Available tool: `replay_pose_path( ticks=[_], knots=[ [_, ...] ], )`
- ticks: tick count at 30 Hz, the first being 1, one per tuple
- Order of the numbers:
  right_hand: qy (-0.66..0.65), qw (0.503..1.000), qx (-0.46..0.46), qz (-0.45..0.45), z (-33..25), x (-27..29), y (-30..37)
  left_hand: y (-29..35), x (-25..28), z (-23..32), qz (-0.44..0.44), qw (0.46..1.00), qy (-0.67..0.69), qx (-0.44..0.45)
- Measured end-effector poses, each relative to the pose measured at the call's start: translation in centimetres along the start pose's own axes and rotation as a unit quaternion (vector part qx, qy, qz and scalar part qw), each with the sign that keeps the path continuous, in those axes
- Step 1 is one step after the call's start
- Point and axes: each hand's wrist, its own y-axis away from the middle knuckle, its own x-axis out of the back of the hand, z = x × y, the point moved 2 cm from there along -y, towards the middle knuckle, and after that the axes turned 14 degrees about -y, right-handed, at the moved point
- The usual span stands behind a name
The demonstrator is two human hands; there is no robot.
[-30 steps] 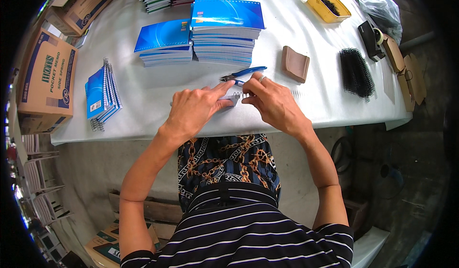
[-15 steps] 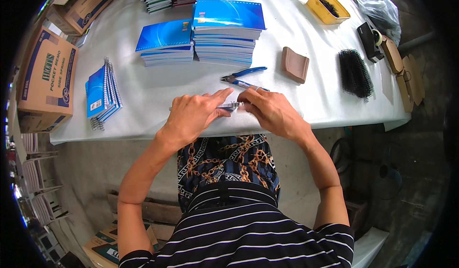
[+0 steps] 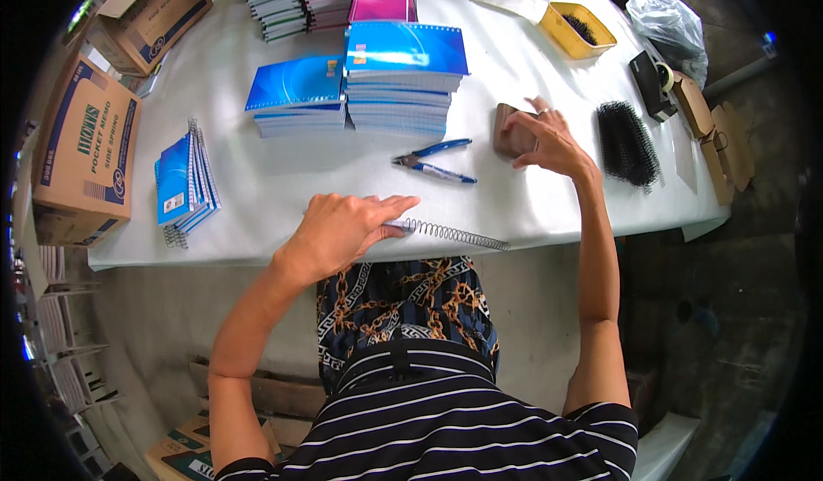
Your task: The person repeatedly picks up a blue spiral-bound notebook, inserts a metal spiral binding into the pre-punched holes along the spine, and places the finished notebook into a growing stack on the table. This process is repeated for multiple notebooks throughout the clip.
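My left hand (image 3: 343,228) is closed on a thin notebook at the table's front edge, mostly hidden under the fingers. From the notebook's right end a dark wire spiral coil (image 3: 454,233) sticks out over the white cloth. Farther right, my right hand (image 3: 553,141) has its thumb and forefinger curved around a brown block (image 3: 507,138) with a scooped top; its other fingers are partly raised. Between the hands and the stacks lie blue-handled cutting pliers (image 3: 435,162), their handles spread.
Blue notebook stacks (image 3: 399,104) stand beyond the pliers, with a purple notebook (image 3: 383,3) behind. Coiled notebooks (image 3: 184,181) and cardboard boxes (image 3: 90,151) are at left. A black coil pile (image 3: 630,144), a yellow tub (image 3: 579,31) and a tape dispenser (image 3: 653,87) are at right.
My right hand has left the coil beside my left hand and moved right and away to the brown block. The coil's length now shows. My left hand keeps its hold on the notebook.
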Motion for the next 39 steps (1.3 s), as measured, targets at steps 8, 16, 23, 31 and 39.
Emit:
replay_pose_path(
  ticks=[8,16,23,31,39],
  knots=[
    [-0.491,0.805,0.179,-0.28,-7.7,2.8,-0.6,2.8,-1.2,-1.1,0.116,0.987,-0.108,0.027],
    [-0.453,0.787,0.208,-0.362,-11.6,-1.7,-2.5,1.7,-1.1,-1.7,0.119,0.99,-0.08,0.009],
    [-0.517,0.753,0.194,-0.358,-12.0,-1.7,-2.2,2.0,-1.1,-1.6,0.064,0.993,-0.074,0.07],
    [-0.445,0.806,0.143,-0.363,-12.6,-3.1,-2.6,1.7,-0.4,-1.9,0.082,0.99,-0.074,0.089],
    [-0.427,0.831,0.161,-0.318,-11.9,-3.9,-3.8,1.8,0.3,-2.1,0.069,0.986,-0.053,0.14]
  ],
)
